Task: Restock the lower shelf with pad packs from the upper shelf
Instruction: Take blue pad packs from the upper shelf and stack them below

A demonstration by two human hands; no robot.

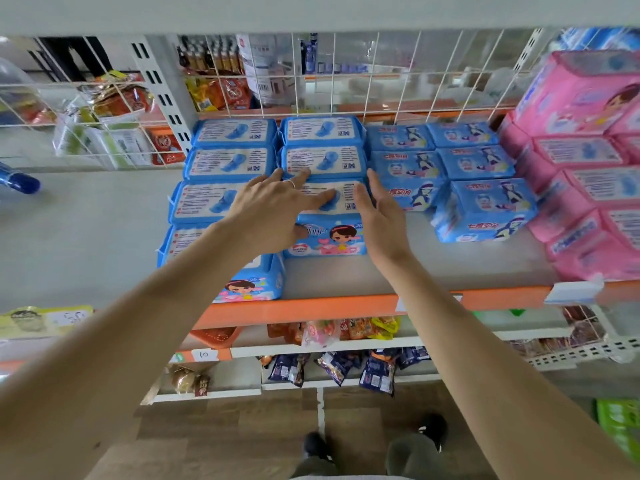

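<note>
White wire mesh backs a pale shelf seen from above. Snack packets are blurred behind the mesh, and a blue bottle cap pokes in at the far left edge.

Moving right, two columns of blue pad packs lie flat in rows that run from the mesh toward the shelf's orange front lip. The left column reaches almost to that lip. The person's left forearm crosses the left column, and the left hand rests on the front pad pack of the second column. Its grip is spread: the fingers are straight and fanned across the pack's white top panel, one wearing a ring. The thumb is down against the front face, where a cartoon girl is printed. That pack sits on the shelf, touching the pack behind it, with bare shelf between it and the lip.

The right hand stands just beside the same pack's right edge, its grip likewise unclenched. Its fingers are straight and close together, pointing toward the mesh, with the thumb over the pack's top corner.

Right of it come two columns of other blue packs printed with a cartoon figure, then a tall stack of pink packs at the right end.

Below the lip, snack shelves hold bright bags — and beneath them are wooden floor and the person's dark shoes.
</note>
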